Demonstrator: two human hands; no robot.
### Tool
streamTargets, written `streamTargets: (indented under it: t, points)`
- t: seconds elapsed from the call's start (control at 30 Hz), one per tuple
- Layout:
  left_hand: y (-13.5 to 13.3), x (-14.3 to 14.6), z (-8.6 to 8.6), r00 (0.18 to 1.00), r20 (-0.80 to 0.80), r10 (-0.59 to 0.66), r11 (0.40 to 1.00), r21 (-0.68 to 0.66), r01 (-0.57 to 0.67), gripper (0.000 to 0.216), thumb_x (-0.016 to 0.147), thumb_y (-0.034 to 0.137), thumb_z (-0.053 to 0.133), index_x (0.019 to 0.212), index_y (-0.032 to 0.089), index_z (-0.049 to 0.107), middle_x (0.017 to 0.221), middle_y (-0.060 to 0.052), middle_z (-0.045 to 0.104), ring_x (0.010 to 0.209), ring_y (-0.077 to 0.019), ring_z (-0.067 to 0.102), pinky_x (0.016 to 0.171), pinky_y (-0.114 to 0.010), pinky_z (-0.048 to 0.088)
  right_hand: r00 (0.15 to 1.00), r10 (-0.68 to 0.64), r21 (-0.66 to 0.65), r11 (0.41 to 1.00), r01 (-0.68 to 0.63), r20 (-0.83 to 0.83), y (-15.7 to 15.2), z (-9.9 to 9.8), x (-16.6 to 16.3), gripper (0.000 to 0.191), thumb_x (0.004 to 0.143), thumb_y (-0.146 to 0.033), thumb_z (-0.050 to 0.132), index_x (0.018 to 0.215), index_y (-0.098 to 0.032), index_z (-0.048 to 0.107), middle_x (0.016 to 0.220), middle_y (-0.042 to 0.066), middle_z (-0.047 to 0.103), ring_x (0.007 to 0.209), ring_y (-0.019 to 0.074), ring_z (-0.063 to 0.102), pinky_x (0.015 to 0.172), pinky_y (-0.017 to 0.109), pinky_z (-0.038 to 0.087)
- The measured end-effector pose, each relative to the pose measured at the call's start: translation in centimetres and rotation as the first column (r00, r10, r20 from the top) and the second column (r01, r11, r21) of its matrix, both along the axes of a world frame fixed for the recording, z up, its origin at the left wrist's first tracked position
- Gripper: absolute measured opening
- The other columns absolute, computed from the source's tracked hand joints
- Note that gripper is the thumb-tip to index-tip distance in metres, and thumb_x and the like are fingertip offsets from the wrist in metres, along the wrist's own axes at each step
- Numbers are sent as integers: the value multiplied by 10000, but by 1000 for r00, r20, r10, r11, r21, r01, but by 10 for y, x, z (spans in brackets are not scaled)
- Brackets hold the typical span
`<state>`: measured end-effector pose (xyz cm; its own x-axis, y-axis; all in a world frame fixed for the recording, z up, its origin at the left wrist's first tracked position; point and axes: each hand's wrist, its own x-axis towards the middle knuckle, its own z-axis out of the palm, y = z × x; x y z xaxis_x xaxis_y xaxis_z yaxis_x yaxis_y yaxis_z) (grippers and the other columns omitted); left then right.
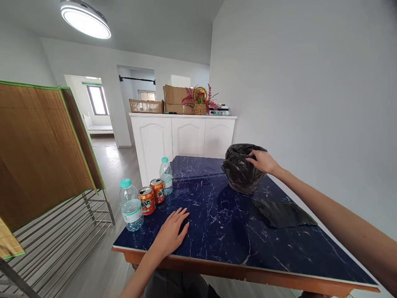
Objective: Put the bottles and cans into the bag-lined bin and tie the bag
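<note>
My left hand (173,230) lies flat on the dark blue marbled table, fingers stretched out, holding nothing. At the far right of the table stands a trash bin (245,185) lined with a black plastic bag (242,165), whose edge is folded over the rim. My right hand (262,160) grips the bag-covered rim on its right side; some fingertips are hidden inside. Left of my left hand are two orange soda cans (147,201) (158,191) and two clear bottles with teal caps (131,207) (166,176), all upright.
A folded black plastic bag (283,213) lies on the table (214,231) near its right edge. Behind is a white cabinet (187,134) bearing cardboard boxes (180,96) and a flower basket (199,108). A metal rack (71,229) with a brown mat (40,145) stands left.
</note>
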<state>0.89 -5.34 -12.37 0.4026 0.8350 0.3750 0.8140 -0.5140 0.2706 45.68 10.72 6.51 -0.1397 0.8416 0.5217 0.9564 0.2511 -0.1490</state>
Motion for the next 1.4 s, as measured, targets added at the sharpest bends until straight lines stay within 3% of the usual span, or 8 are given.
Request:
streamTargets:
  t: [0.3, 0.47, 0.63, 0.8, 0.93, 1.13, 1.27, 1.4]
  points:
    - [2, -1, -5, 999, 39, -16, 999, 47, 14, 420, 1085, 391, 512, 1473, 277, 626, 1601, -66, 581, 1527, -282, 494, 1283, -544, 391, 954, 295, -30, 954, -297, -51, -102, 21, -39, 434, 1036, -640, 519, 1100, -252, 702, 991, 38, 798, 676, 209, 682, 688, 338, 537]
    - [1, -1, -2, 1000, 29, -7, 1000, 21, 7, 426, 1088, 400, 503, 1469, 255, 624, 1591, -85, 591, 1534, -290, 482, 1279, -562, 393, 907, 400, -25, 913, -406, -135, -159, 26, -61, 466, 1045, -678, 481, 1157, -278, 691, 1148, 71, 784, 676, 215, 674, 645, 368, 563]
    - [-4, 2, 11, 981, 193, -12, 1000, -25, 18, 425, 1077, 491, 516, 1413, 272, 656, 1486, -85, 685, 1441, -301, 592, 1230, -535, 459, 872, 430, -14, 895, -445, -232, -176, 11, -67, 422, 1037, -649, 503, 1218, -309, 675, 1365, 96, 719, 857, 267, 736, 588, 369, 597]
    - [-4, 32, 43, 719, 684, 121, 920, -349, 176, 612, 1077, 699, 278, 1156, 253, 688, 1070, -71, 830, 1124, -272, 766, 1081, -472, 567, 845, 441, 33, 891, -453, -301, -177, -6, -76, 368, 1034, -595, 527, 1258, -333, 655, 1462, 94, 659, 1218, 363, 699, 596, 387, 641]
    - [0, 54, 52, 490, 828, 270, 904, -394, 166, 582, 970, 750, 502, 1212, 224, 563, 1041, -88, 807, 1018, -264, 781, 941, -425, 614, 829, 445, 109, 894, -436, -339, -183, -19, -86, 482, 1035, -500, 547, 1498, -370, 517, 1658, 59, 466, 1522, 377, 457, 984, 512, 644]
    - [1, 48, 27, 587, 754, 295, 930, -367, 5, 398, 943, 564, 563, 1168, 247, 475, 788, 6, 706, 777, -209, 732, 762, -359, 593, 764, 314, 81, 941, -327, -564, -179, -81, -87, 964, 998, -429, 562, 1729, -354, -62, 1816, 38, 84, 1639, 370, 238, 1295, 598, 342]
    - [-6, 40, 19, 694, 677, 244, 957, -284, -60, 341, 913, 515, 610, 1117, 256, 523, 944, -50, 713, 905, -250, 721, 830, -412, 582, 684, 275, -19, 921, -389, -676, -171, -137, -87, 932, 1036, -426, 492, 1713, -350, -144, 1806, 86, 163, 1644, 311, 225, 1280, 560, 350]
    - [-30, 19, 39, 853, 503, 137, 990, -34, -139, 254, 971, 362, 585, 1200, 259, 623, 1252, -111, 692, 1224, -307, 649, 1093, -504, 499, 684, 197, -136, 906, -401, -703, -177, -176, -82, 942, 1053, -558, 490, 1711, -364, -156, 1769, 103, 292, 1601, 321, 345, 1220, 555, 445]
